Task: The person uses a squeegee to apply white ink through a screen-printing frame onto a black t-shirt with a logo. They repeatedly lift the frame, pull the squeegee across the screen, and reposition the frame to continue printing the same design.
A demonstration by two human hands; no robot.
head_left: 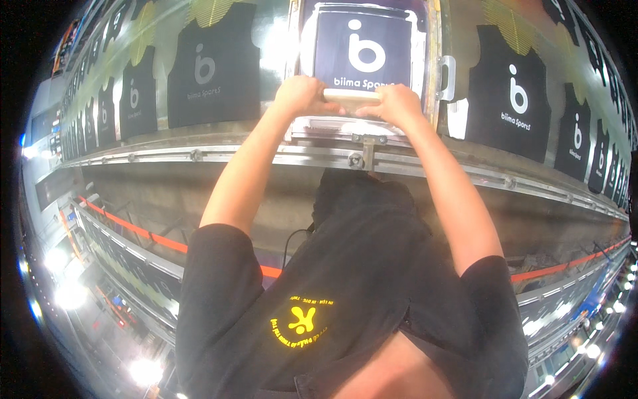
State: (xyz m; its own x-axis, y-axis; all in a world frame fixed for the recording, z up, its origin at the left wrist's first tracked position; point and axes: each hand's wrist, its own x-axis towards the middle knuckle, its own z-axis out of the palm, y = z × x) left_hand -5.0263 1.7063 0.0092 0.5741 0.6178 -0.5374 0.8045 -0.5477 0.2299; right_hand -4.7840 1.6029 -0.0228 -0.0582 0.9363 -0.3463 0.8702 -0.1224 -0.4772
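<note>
Both my hands grip a squeegee point(352, 97) with a pale bar-like handle, held crosswise near the close end of a screen-printing frame point(433, 40). My left hand point(302, 96) is closed round its left end, thumb pointing inward. On the other end my right hand point(397, 106) is closed in the same way. Beyond the squeegee, the screen's dark window point(332, 50) shows a large white letter-shaped logo with smaller lettering beneath. The squeegee's blade is hidden from this angle.
Dark cut garment panels lie along the long table, a faintly printed one point(212, 80) at left and a brightly printed one point(510, 106) at right. A metal rail point(226, 154) edges the table. A bracket handle point(448, 78) juts from the frame's right side. Behind me runs another table with an orange strip point(133, 229).
</note>
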